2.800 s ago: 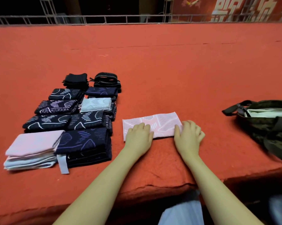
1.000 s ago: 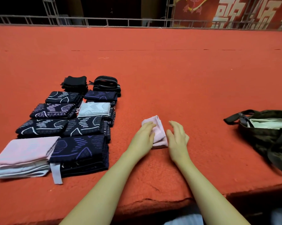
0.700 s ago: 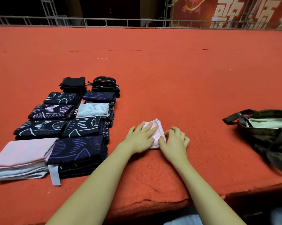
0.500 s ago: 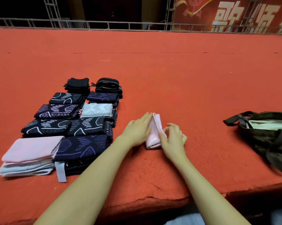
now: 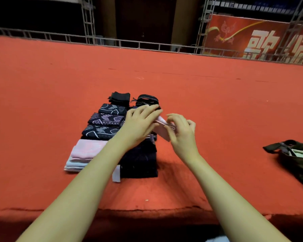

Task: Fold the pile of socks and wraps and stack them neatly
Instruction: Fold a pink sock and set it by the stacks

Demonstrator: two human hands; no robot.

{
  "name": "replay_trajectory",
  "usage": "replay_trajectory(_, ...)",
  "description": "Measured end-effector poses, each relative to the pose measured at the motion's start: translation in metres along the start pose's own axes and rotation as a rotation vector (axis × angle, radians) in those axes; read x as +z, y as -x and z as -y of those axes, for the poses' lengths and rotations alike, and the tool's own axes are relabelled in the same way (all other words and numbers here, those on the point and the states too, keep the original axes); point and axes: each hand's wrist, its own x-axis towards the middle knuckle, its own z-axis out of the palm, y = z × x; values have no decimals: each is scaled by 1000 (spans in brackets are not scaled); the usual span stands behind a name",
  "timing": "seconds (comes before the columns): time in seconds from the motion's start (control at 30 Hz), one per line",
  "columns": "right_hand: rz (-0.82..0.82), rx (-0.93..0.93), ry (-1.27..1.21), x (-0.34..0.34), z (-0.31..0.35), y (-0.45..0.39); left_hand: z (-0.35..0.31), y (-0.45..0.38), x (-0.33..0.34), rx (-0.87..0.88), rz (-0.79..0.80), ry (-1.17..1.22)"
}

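While both hands hover above the folded stacks, the left hand (image 5: 140, 123) and right hand (image 5: 181, 131) share a small folded pale-pink knit wrap (image 5: 163, 130) in mid-air — left fingers curled over its upper edge, right thumb and fingertips pinching its right side, so each grip is clasped on the cloth. Below on the red felt-covered worktop (image 5: 217, 105) lie rows of folded dark patterned socks (image 5: 106, 118), a pink-and-white folded stack (image 5: 84, 152) at the near left — and an olive camouflage bag (image 5: 297, 158) well apart at right.
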Motion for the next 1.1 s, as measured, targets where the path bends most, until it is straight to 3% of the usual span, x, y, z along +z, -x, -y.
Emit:
replay_trajectory(0.27, 41, -246, -43, 66, 77, -9, 59, 86, -53, -126, -266, 81)
replay_trajectory(0.43, 139, -340, -4, 109, 109, -1, 84, 142, -63, -201, -336, 103)
replay_trajectory(0.53, 254, -356, 80, 128, 112, 9, 92, 168, -55, -255, -278, 66)
replay_trajectory(0.7, 394, -316, 196, 129, 102, 27, 86, 195, -47, -262, -14, -90)
replay_trajectory(0.8, 429, -297, 275, 123, 103, 31, 75, 190, -51, -386, 36, -132)
replay_trajectory(0.97, 678, -139, 275, 117, 103, 30, 63, 185, -51, -464, 142, -258)
replay_trajectory(1.03, 711, -101, 231, 112, 102, 31, 59, 180, -51, -459, 149, -325)
replay_trajectory(1.1, 639, -84, 163, 106, 98, 33, 55, 170, -51, -460, 151, -384)
